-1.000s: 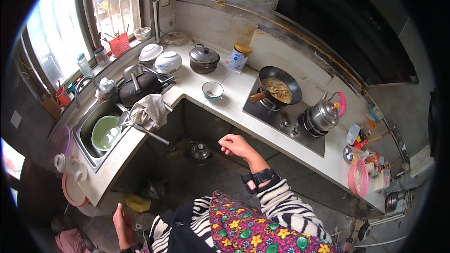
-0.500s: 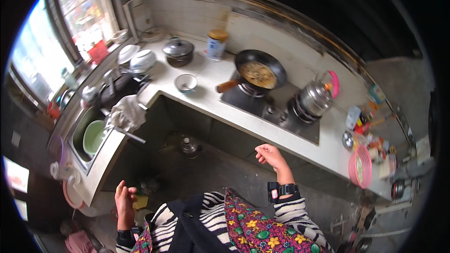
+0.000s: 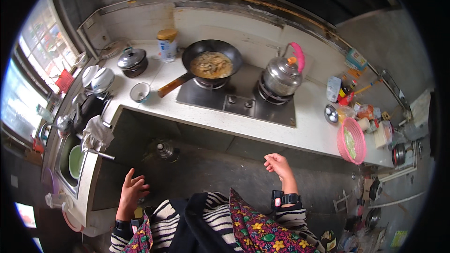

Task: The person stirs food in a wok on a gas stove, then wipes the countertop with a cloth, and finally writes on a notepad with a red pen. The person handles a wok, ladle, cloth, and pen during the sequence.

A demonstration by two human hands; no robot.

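My left hand [image 3: 132, 192] hangs over the floor at the lower left, fingers apart and holding nothing. To the right, my right hand [image 3: 280, 166] is held in front of the counter, fingers loosely bent, a little apart and with nothing visible in them. Neither hand touches anything. Beyond them on the counter, a black wok [image 3: 212, 63] with a wooden handle [image 3: 174, 85] sits on the left burner. Brownish food in liquid [image 3: 211, 65] lies inside it. A steel kettle [image 3: 282, 76] with a pink handle stands on the right burner.
A small bowl [image 3: 140, 93], a lidded pot [image 3: 132, 62] and a tin [image 3: 167, 45] stand left of the gas stove [image 3: 220, 103]. A pink basket [image 3: 357, 141] holding greens is at the right end. The sink [image 3: 59, 168] lies left; a gas cylinder [image 3: 164, 149] stands below.
My view has turned to the right, so the counter, wok and kettle sit further left. My left hand's fingers have spread more. The right hand stays empty, loosely bent.
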